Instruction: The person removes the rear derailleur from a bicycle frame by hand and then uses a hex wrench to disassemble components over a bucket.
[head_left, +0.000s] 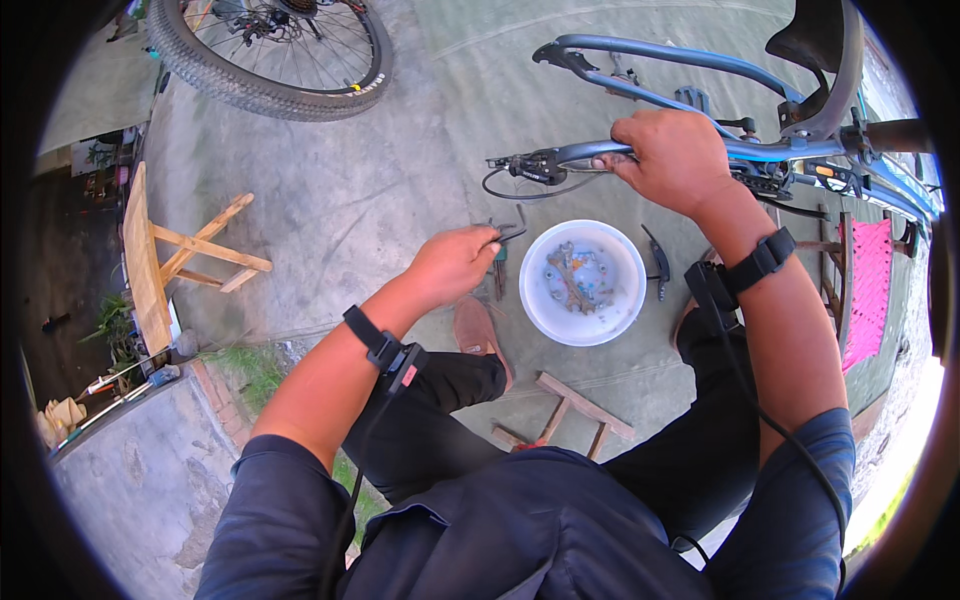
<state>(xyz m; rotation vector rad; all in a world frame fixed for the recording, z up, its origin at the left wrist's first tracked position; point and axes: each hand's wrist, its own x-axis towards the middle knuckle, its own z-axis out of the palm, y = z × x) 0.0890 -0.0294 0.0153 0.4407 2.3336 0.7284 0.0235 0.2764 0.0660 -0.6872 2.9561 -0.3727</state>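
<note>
My left hand [460, 262] is closed on a dark bent hex key [512, 232], left of a white plastic bowl [535, 300] holding metal tools and small parts. A green-handled tool [500, 268] lies below that hand. My right hand [668, 162] grips a blue tube [585, 151] of the bicycle frame, above and right of the bowl. A black lever assembly with a cable [540, 165] is at the tube's left end. A black curved tool [660, 262] lies right of the bowl.
A bicycle wheel [275, 95] lies at upper left. A wooden folding stool [180, 240] is at left, a second one [585, 410] near my feet. A pink woven seat [866, 290] is at right. The blue frame with black saddle [800, 35] spans upper right.
</note>
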